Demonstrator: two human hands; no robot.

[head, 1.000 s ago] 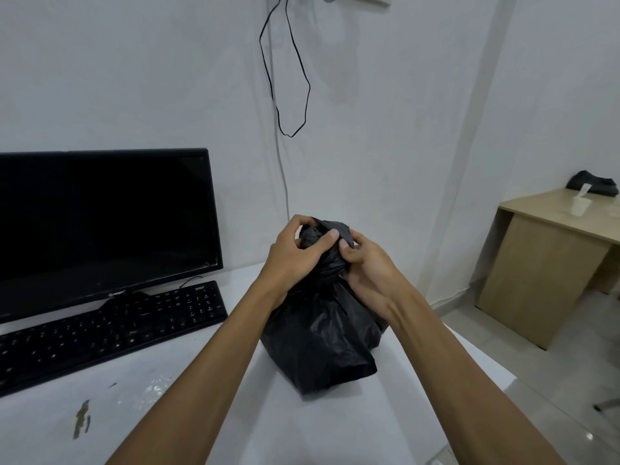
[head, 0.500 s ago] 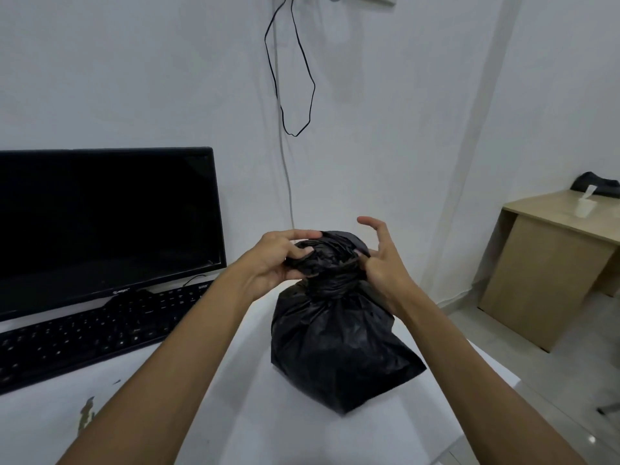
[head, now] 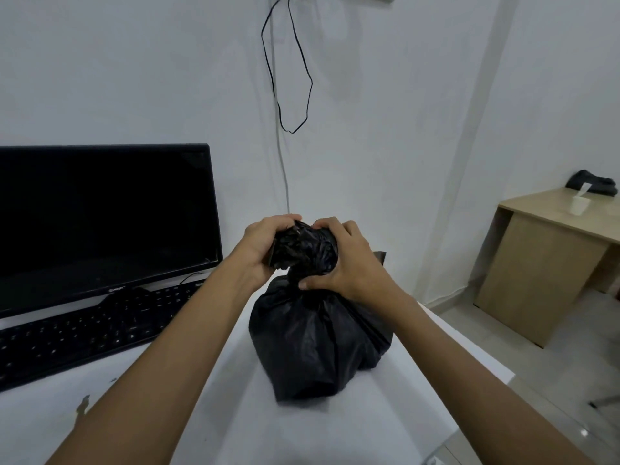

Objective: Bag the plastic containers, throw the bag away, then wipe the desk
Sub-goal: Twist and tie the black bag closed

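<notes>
Bag (head: 315, 344) of black plastic stands upright on the white worktop (head: 385, 427), its gathered neck pointing straight up between both hands. Left hand (head: 260, 245) and right hand (head: 349, 263) curl their fingers round that bunched top, equally near, thumbs underneath.

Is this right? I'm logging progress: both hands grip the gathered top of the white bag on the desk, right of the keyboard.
Not quite: the bag is black, not white, as the head view shows. Both the left hand and right hand grip its gathered top, on the desk, right of the keyboard.
</notes>
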